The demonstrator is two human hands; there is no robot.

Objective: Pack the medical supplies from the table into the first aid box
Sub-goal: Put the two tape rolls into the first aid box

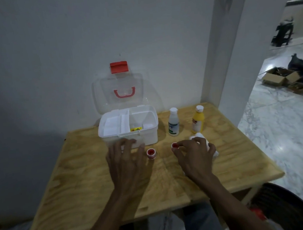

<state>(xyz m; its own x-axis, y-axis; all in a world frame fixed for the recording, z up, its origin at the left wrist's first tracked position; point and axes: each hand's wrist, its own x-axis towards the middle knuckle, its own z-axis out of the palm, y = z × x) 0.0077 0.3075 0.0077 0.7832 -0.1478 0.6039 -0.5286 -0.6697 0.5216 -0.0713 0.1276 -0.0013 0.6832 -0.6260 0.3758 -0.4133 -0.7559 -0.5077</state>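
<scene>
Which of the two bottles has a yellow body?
The right-hand bottle, nearer the table's right edge; the other bottle, beside the first aid box, is whitish.

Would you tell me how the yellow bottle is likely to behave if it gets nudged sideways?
The yellow bottle stands upright, tall and narrow, so it would probably tip rather than slide. Being round, it would likely roll on the wooden table. It looks like plastic, so probably not fragile.

Labels in front of me, none showing readable words.

I am looking at the white bottle (173, 122), whose label is carrying dark marks and a green band too blurred to read; the yellow bottle (198, 120) is showing a pale label with red print I cannot make out, and the sticker in the first aid box (128, 125) is blurring too.
</scene>
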